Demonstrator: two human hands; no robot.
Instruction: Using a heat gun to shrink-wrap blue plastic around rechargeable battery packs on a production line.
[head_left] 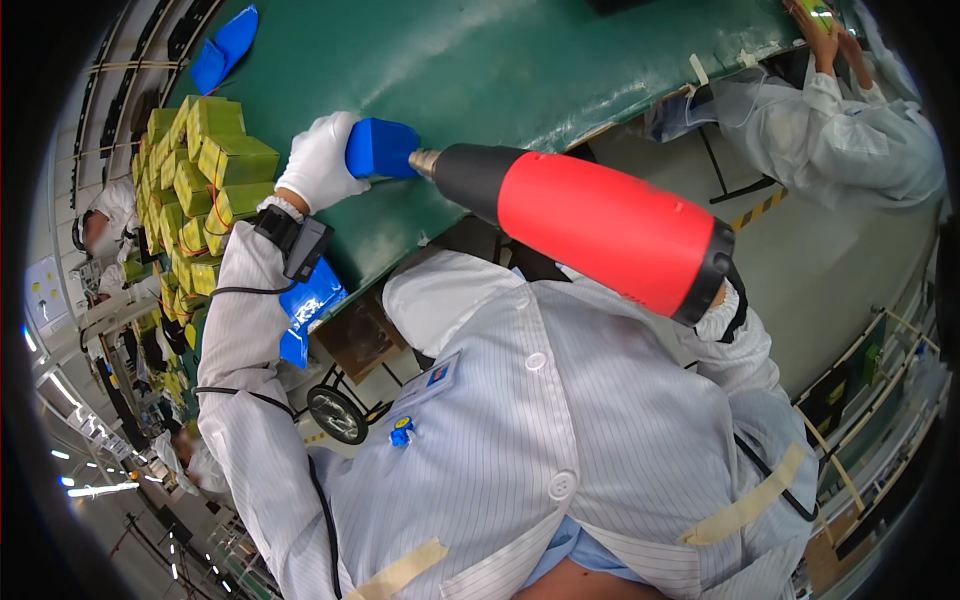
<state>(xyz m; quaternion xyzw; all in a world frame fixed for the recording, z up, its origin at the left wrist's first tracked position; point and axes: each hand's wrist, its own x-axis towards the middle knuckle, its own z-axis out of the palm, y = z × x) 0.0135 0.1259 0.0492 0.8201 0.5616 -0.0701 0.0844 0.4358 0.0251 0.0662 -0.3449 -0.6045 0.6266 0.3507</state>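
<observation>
My left hand (325, 165), in a white glove, grips a blue wrapped block (382, 148) by its left end, over the green table. A red heat gun (600, 220) with a black front and rear cap points its metal nozzle at the block's right end, touching it or very close. My right hand (719, 294) holds the heat gun from behind; its body hides the fingers and the handle, and only a sliver of skin shows above the cuff.
Yellow-green wrapped blocks (235, 160) with red wires are piled at the left. Blue film sleeves lie on the table (440, 60), one at the far left (225, 50), another by my left forearm (315, 295). At the far right a co-worker (830, 130) holds a yellow-green item.
</observation>
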